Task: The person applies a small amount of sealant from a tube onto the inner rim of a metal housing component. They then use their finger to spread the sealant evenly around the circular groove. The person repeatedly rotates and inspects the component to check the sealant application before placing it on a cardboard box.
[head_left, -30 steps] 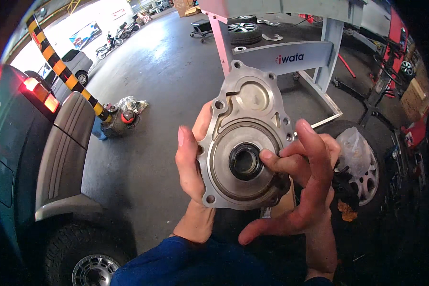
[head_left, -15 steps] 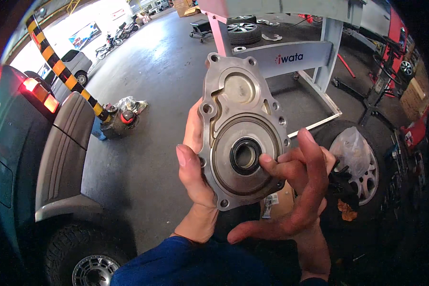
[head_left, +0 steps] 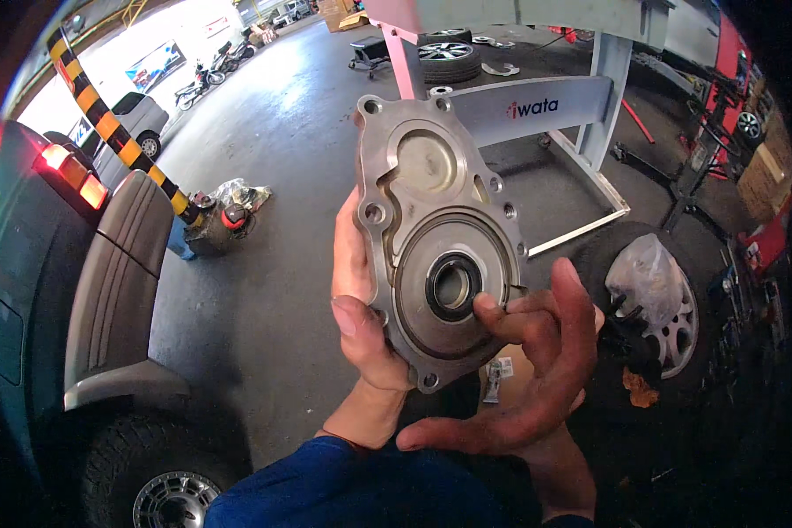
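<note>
A grey metal housing cover (head_left: 424, 242) stands tilted upright before me, with bolt holes round its rim and a round recess in its upper part. In its larger lower circle sits a black ring seal (head_left: 432, 289) around a central bore. My left hand (head_left: 370, 352) grips the cover along its left side, thumb at the front edge and fingers behind. On the other side, my right hand (head_left: 537, 387) has its fingers apart; one bent fingertip touches the cover's face just right of the seal. Its thumb stretches out below the cover.
A green vehicle with a tyre (head_left: 141, 458) is at left, near a striped post (head_left: 119, 132). Ahead stands a grey metal frame (head_left: 546, 110). A wheel with a plastic bag (head_left: 647, 282) lies at right, beside a black stand (head_left: 686, 176). Another wheel (head_left: 449, 62) is farther back.
The cover has shifted slightly left at its top and turned a little counter-clockwise. My right hand has moved slightly left and down with it, its fingertip still beside the seal.
</note>
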`<action>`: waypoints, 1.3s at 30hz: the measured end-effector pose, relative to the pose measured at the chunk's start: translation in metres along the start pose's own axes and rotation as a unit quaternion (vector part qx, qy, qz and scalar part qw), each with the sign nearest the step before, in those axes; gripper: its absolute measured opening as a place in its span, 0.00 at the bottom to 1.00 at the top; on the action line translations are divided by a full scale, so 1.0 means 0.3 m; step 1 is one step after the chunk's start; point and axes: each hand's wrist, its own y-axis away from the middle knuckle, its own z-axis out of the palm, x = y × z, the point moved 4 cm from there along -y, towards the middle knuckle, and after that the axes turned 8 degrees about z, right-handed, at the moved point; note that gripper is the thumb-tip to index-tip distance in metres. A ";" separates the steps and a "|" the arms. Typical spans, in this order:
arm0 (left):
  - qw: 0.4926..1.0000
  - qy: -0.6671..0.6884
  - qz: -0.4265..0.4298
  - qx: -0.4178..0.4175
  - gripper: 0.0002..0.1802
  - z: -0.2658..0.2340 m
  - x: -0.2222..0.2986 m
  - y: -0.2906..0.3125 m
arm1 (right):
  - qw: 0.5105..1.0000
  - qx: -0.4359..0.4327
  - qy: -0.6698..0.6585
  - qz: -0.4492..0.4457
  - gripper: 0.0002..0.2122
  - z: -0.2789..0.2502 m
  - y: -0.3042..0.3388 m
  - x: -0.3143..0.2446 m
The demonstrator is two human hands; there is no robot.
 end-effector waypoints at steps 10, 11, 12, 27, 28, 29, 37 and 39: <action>1.000 -0.024 0.018 -0.009 0.64 -0.002 0.017 0.001 | 0.998 -0.024 0.051 0.025 0.70 -0.008 -0.003 -0.064; 0.999 -0.030 0.020 -0.011 0.64 0.002 0.019 0.002 | 0.999 -0.020 0.038 0.027 0.70 -0.005 -0.003 -0.064; 0.999 -0.036 0.022 -0.013 0.64 0.006 0.021 0.002 | 0.999 -0.017 0.018 0.025 0.70 -0.002 -0.004 -0.064; 0.999 0.027 0.020 0.013 0.52 -0.004 -0.011 -0.007 | 0.956 0.073 -0.281 0.035 0.59 0.011 0.023 0.069; 0.999 0.033 0.004 0.019 0.50 -0.013 -0.009 -0.015 | 0.934 0.141 -0.320 0.068 0.54 0.002 0.036 0.098; 0.988 0.150 -0.006 0.034 0.46 -0.029 -0.008 -0.023 | 0.917 0.212 -0.320 0.110 0.49 -0.022 0.029 0.101; 0.964 0.255 -0.076 0.028 0.40 0.005 -0.030 -0.052 | 0.891 0.284 -0.247 0.254 0.17 -0.180 0.129 0.303; 0.965 0.241 -0.096 0.040 0.39 0.002 -0.043 -0.049 | 0.885 0.287 -0.215 0.297 0.14 -0.175 0.146 0.311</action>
